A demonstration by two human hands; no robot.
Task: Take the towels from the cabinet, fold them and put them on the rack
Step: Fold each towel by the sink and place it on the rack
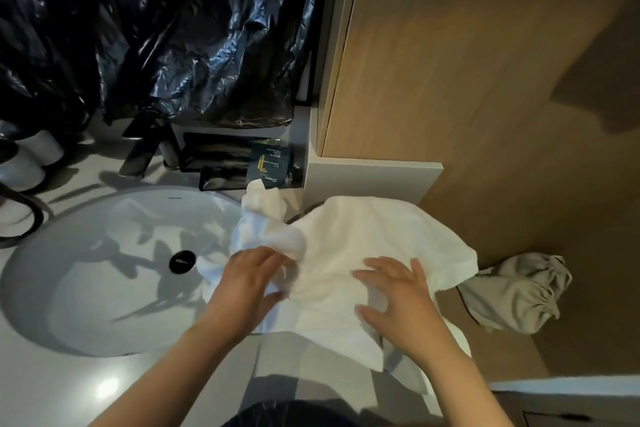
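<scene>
A white towel [363, 239] lies spread on the counter to the right of the sink, its left part bunched and hanging over the basin edge. My left hand [251, 282] grips the bunched left part of the towel. My right hand [398, 295] rests on the towel with spread fingers, pressing it flat. A corner of the towel hangs over the counter's right edge. A wooden cabinet [485, 62] stands behind the counter on the right. No rack is in view.
A round white sink [104, 270] with a black drain [182, 262] fills the left. Black plastic sheeting [173, 28] hangs behind it. A dark tray with a small box [270, 163] stands at the back. A grey cloth bag [519, 291] lies on the floor at right.
</scene>
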